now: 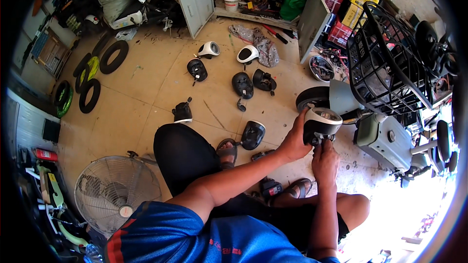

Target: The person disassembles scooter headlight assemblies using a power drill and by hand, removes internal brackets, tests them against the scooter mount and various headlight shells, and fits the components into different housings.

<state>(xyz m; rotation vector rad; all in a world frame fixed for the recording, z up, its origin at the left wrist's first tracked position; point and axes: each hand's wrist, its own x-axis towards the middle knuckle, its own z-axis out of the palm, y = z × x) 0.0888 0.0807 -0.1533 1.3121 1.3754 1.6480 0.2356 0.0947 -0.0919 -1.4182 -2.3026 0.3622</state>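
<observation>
A round scooter headlight [322,122] with a white rim and black housing is held up in front of me, its lens facing up and away. My left hand [296,141] wraps round its left side. Below it, the fingers of my right hand [325,157] are closed at the bracket on its underside; whether a small part is pinched there is hidden. Several similar headlights lie on the floor, among them a black one [253,135] near my foot, another black one [242,85], and a white-rimmed one [248,55].
At lower left stands a wire-caged fan [117,192]. Loose tyres [114,57] lie at far left. A black basket [385,58] and a grey scooter body [385,141] are close on the right. An open cabinet [258,17] is at the back. A cordless tool [270,188] lies between my feet.
</observation>
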